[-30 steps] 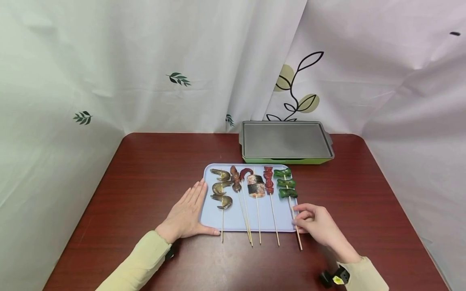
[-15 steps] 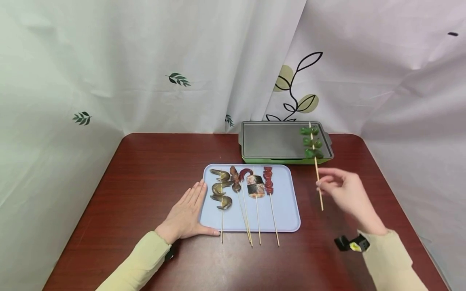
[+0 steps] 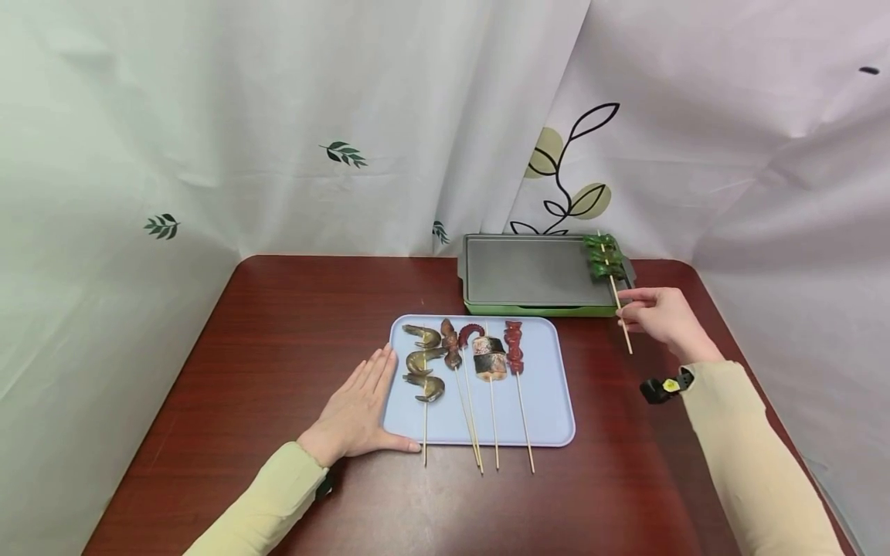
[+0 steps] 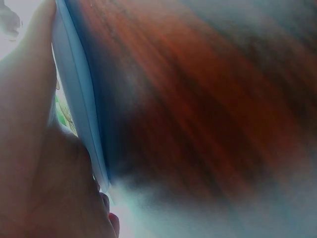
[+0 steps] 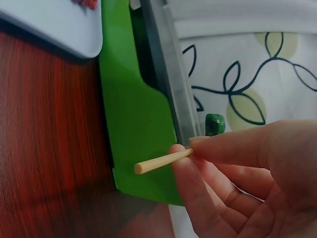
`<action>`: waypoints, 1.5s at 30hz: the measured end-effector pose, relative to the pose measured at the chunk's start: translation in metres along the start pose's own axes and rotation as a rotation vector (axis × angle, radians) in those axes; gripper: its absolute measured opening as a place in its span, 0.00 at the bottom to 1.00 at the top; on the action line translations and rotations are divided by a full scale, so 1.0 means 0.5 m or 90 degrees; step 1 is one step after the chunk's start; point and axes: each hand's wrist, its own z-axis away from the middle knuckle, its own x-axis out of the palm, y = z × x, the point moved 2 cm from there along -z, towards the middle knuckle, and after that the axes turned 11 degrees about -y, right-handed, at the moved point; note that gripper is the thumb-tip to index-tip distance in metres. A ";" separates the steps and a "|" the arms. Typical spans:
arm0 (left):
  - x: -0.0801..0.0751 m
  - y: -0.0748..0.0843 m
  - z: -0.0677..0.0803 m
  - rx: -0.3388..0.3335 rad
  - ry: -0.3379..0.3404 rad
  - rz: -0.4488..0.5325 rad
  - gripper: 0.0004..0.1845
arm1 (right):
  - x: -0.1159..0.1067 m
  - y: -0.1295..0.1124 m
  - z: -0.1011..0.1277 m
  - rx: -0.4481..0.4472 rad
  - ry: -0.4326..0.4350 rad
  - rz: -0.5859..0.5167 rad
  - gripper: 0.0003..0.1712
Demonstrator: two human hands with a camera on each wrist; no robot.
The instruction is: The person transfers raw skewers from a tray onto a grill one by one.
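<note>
While pinching its stick, right grip [image 3: 650, 313] holds pepper skewer [image 3: 603, 259] over grill [image 3: 528, 270].

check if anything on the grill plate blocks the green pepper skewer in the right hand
Nothing visible does. The grill plate is bare, and the green pepper skewer, pinched by the right hand, already sits over its right edge.

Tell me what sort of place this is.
Likely a staged tabletop cooking setup, not a real kitchen: a wooden table walled by hung curtains, a green electric griddle, and a blue tray of skewers.
</note>
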 end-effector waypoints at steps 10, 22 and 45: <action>-0.002 0.003 0.002 0.002 0.001 -0.004 0.79 | 0.000 0.011 -0.007 0.029 -0.013 0.029 0.24; 0.000 0.002 0.002 0.011 0.018 0.002 0.78 | -0.010 -0.005 0.017 0.039 0.051 0.091 0.36; -0.001 0.001 0.001 0.011 0.011 0.001 0.78 | 0.099 -0.112 0.156 -0.108 0.121 0.159 0.28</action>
